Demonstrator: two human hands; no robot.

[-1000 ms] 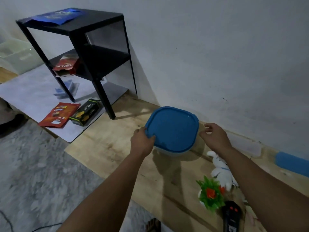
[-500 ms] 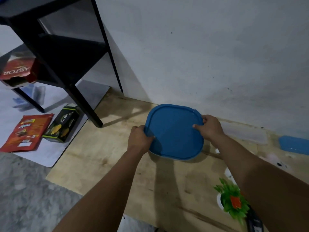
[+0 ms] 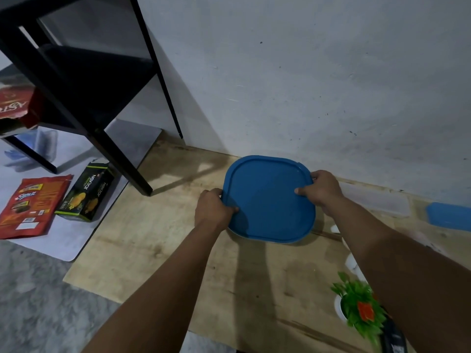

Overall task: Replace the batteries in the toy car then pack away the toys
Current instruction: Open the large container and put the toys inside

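A square container with a blue lid (image 3: 267, 200) stands on the wooden board (image 3: 178, 250) near the wall. My left hand (image 3: 212, 208) grips the lid's left edge, thumb on top. My right hand (image 3: 322, 188) grips its upper right edge, thumb resting on the lid. A small green plant toy with a red flower (image 3: 359, 304) stands at the lower right, blurred. A black object (image 3: 393, 336) peeks out beneath it. My right forearm hides most of a white toy (image 3: 353, 263).
A black shelf table (image 3: 84, 72) stands at the upper left with a red snack pack (image 3: 15, 105) on it. A red pouch (image 3: 31, 205) and a green box (image 3: 86, 192) lie on a white mat. A clear lid (image 3: 377, 200) and a blue lid (image 3: 451, 216) lie at the right by the wall.
My right hand has come onto the lid's right edge and now holds it. The view has shifted closer and rightward; my left hand stays on the left edge.
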